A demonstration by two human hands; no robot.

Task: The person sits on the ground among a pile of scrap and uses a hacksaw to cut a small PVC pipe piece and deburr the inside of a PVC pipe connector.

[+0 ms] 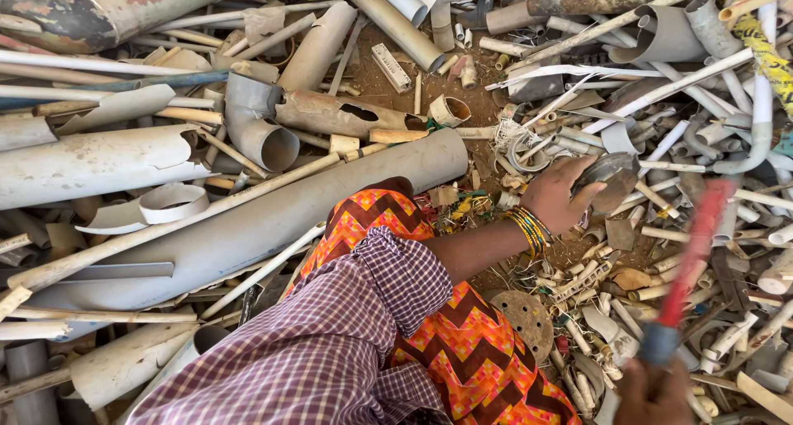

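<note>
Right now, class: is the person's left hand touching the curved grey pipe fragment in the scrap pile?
Touching. The head view shows the left hand, bangles at the wrist, with fingers wrapped over the edge of the curved grey pipe fragment, no gap between them.

Bright, even daylight from overhead. Soft, short shadows tucked under the grey pipes (248, 218) left of the left hand (555, 195). No harsh glare, only pale sheen on white tubing above that hand. Sharp focus around it. Red-handled tool (692, 251) above the right hand (657, 396) smeared with motion blur. Slight stretch toward the corners.
</note>
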